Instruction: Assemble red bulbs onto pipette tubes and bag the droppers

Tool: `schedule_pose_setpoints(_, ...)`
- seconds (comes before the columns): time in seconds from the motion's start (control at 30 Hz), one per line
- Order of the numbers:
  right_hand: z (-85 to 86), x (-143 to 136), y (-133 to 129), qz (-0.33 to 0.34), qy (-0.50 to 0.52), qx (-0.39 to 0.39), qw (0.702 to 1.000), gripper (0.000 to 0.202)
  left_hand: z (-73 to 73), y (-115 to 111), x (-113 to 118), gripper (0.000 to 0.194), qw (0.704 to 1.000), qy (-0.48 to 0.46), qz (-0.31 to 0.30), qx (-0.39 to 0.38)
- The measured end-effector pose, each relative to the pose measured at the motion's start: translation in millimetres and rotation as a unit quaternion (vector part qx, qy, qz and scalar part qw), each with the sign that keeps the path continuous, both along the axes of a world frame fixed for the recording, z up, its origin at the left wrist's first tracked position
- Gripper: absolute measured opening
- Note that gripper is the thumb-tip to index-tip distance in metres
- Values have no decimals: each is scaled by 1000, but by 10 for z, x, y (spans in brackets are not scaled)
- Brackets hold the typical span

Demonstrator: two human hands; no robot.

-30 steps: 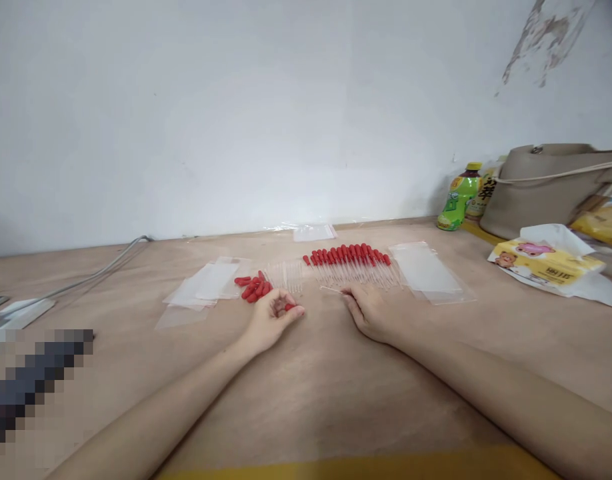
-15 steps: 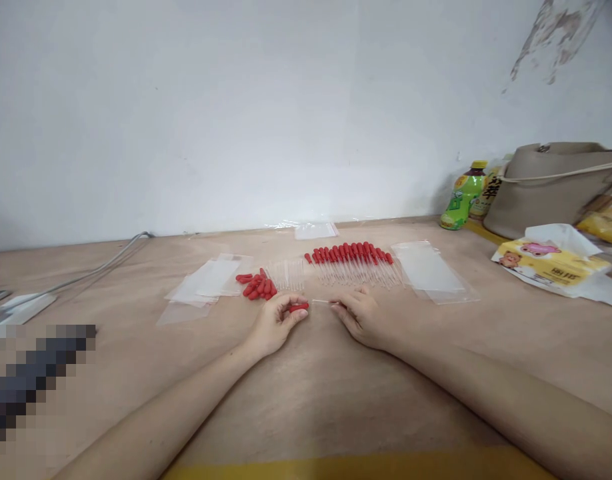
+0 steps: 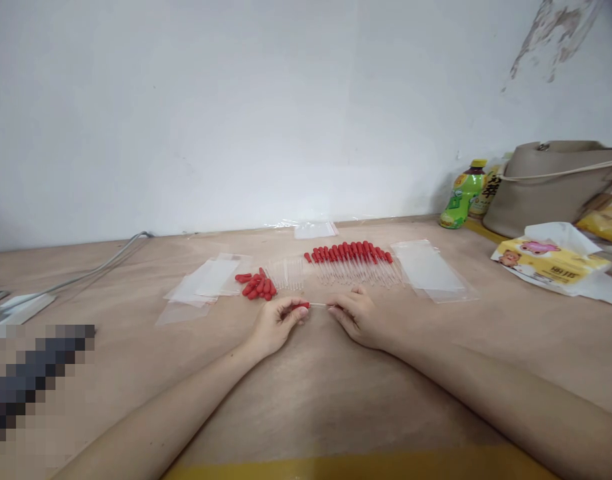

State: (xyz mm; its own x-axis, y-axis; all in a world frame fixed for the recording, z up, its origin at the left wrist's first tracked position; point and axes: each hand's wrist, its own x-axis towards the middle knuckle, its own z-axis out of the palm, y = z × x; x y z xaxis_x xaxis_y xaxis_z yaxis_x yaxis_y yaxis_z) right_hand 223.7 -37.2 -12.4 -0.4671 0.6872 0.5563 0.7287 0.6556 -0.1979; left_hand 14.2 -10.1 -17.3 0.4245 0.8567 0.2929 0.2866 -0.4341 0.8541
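Loose caps are heaped just beyond the left hand, presumably for easy reach. Bare tubes are laid beside them. A red cap is pinched in the left hand's closed fingers. A tube is held in line with it, closely pinched by the right hand, probably for alignment; whether it is seated cannot be told. Capped tubes are ranged beyond, seemingly to be kept separate.

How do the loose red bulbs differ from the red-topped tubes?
The loose red bulbs lie jumbled; the red-topped tubes lie roughly side by side. The loose red bulbs are short and all red; the red-topped tubes are longer and mostly clear. Both show red.
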Motion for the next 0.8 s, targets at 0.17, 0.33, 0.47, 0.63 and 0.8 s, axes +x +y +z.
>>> schedule_pose_setpoints(0.17,129,23,-40,-10,-32,-21,999,21,20,-33,-3,19,1000,3,-25,-10)
schedule_pose_setpoints(0.33,161,66,-15,8,-49,-18,999,18,2,-37,-16,21,998,25,-47,-31)
schedule_pose_setpoints(0.47,64,66,21,18,-52,17,998,22,9,-44,-7,22,998,38,-33,-23)
schedule_pose_setpoints(0.63,47,40,-5,9,-59,53,997,24,8,-53,-4,23,998,53,-16,4)
schedule_pose_setpoints(0.8,81,37,-12,11,-60,39,997,25,33,-75,-3,22,994,94,1,61)
